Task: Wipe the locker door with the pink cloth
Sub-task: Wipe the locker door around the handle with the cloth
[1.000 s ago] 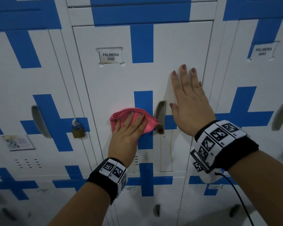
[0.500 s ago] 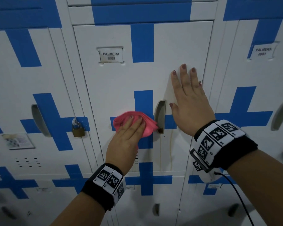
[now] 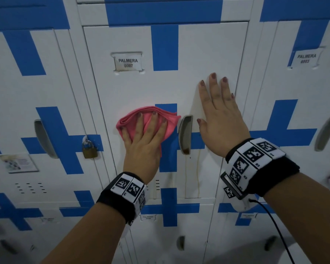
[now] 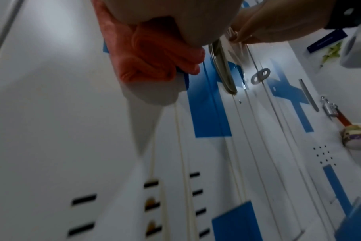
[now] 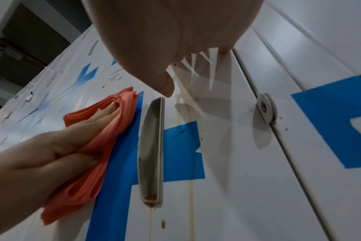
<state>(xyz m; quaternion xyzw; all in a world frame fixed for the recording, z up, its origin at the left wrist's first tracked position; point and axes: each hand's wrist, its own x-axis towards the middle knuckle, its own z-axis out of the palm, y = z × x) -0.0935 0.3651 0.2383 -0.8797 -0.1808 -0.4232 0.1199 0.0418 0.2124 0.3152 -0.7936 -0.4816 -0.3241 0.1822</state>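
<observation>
Left hand (image 3: 144, 139) lies flat on the pink cloth (image 3: 168, 121), fingers straight and slightly fanned, pressing it against the locker door (image 3: 133, 90). The cloth is bunched in several folds and sits at mid-height of the door, just left of the recessed handle (image 3: 185, 135), overlapping the left arm and upright of the blue cross (image 3: 166, 46) painted on the door. In the right wrist view the cloth's folded edges stand out past the fingertips and a loose corner hangs below the palm.

Right hand (image 3: 220, 119) is spread open, palm flat on the same door just right of the handle, fingers pointing up, thumb out toward the handle's top. It holds nothing. The little finger lies close to the door's right edge.

Door is white metal, closed. The name plate (image 3: 128, 61) in its upper left reads "PALMERA 0007". Brownish drip streaks (image 5: 191, 200) run down from below the handle; small brown spots sit near them. Vent slots (image 4: 83, 199) are cut low on the door. A hasp (image 5: 265, 109) sits at the door's right seam.

The neighbouring locker on the left carries a brass padlock (image 3: 89, 149) and a small sticker (image 3: 17, 162). The locker to the right has a plate reading "PALMERA 0003" (image 3: 306, 59). Both wrists wear black bands with square-patterned markers (image 3: 252, 159); a cable hangs from the right one.
</observation>
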